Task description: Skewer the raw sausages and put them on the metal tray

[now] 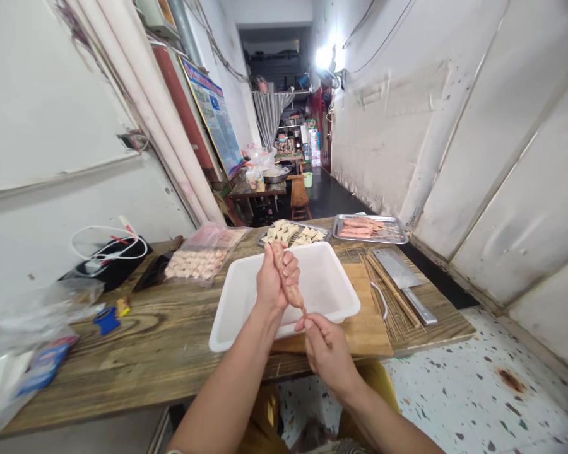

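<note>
A long pale-pink sausage-shaped piece of meat (288, 285) is held tilted above the white plastic tub (224, 315). My left hand (272, 284) wraps its fingers around the meat from the left. At the lower tip, the thumb and fingers of my right hand (326, 347) pinch a thin stick (304, 311) that comes out of the meat. How far the stick runs inside is hidden. The tub rests partly on a wooden cutting board (369, 328), just under both hands.
Bamboo skewers (390, 302) and a cleaver (400, 271) lie to the right. Behind the tub are a metal tray of skewered meat (397, 234) and a tray of pale folded pieces (307, 233). A bag of pinkish chunks (194, 261) lies left. A person (284, 144) sits far back.
</note>
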{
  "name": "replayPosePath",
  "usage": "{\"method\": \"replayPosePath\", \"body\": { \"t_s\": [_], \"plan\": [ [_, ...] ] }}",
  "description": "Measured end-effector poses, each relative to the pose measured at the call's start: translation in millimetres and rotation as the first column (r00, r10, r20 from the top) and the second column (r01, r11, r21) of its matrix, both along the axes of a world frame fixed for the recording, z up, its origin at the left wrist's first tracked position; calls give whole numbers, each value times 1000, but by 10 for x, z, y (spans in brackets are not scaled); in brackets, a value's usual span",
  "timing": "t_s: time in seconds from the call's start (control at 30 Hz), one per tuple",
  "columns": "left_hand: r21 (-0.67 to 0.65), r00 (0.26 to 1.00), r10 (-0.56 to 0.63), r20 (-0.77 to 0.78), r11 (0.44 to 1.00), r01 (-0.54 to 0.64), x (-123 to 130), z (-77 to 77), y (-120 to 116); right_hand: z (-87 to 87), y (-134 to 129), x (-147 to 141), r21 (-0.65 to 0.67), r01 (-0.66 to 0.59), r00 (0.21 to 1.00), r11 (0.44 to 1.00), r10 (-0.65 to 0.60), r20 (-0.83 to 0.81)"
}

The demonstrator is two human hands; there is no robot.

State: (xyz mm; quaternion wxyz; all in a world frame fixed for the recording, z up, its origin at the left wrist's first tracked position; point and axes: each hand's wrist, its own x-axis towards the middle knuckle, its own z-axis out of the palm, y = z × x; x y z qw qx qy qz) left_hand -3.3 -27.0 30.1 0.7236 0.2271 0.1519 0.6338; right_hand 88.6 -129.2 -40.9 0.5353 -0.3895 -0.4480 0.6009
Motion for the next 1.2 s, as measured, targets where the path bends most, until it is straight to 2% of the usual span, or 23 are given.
{"method": "replayPosePath", "body": {
  "t_s": [0.07, 0.17, 0.2, 0.37, 0.57, 0.73, 0.93, 1.0, 1.13, 1.2],
  "plan": [
    [9, 1000, 27, -8, 1000, -27, -22, 25, 13, 67, 15, 38, -60, -105, 990, 993, 99, -96],
    [46, 998, 58, -13, 997, -57, -61, 41, 34, 144, 41, 109, -155, -334, 919, 930, 284, -273],
    [58, 998, 56, -9, 997, -55, -71, 41, 39, 150, 45, 124, -158, -372, 899, 915, 313, -307],
    [68, 1000, 3, 24, 998, -5, -80, 23, 43, 71, 26, 112, -88, -347, 877, 934, 289, -385],
    [64, 999, -28, 37, 998, 26, -72, 28, 30, 59, 10, 116, -104, -454, 786, 885, 343, -514],
    [56, 999, -47, 7, 997, 47, -47, 33, 2, 91, -45, 80, -114, -325, 861, 939, 244, -446],
    [48, 999, -40, 12, 998, 39, -6, 79, -22, 105, -93, -2, -70, -238, 929, 969, 206, -308],
    [42, 999, -43, 14, 998, 43, -5, 86, -24, 92, -72, 6, -47, -248, 938, 968, 228, -260],
    [36, 999, -39, 3, 999, 39, -10, 74, -29, 82, -9, 77, -43, -362, 921, 931, 350, -174],
    [20, 1000, -31, -5, 999, 31, -7, 70, -33, 92, 1, 101, -40, -366, 923, 930, 357, -146]
  ]
}}
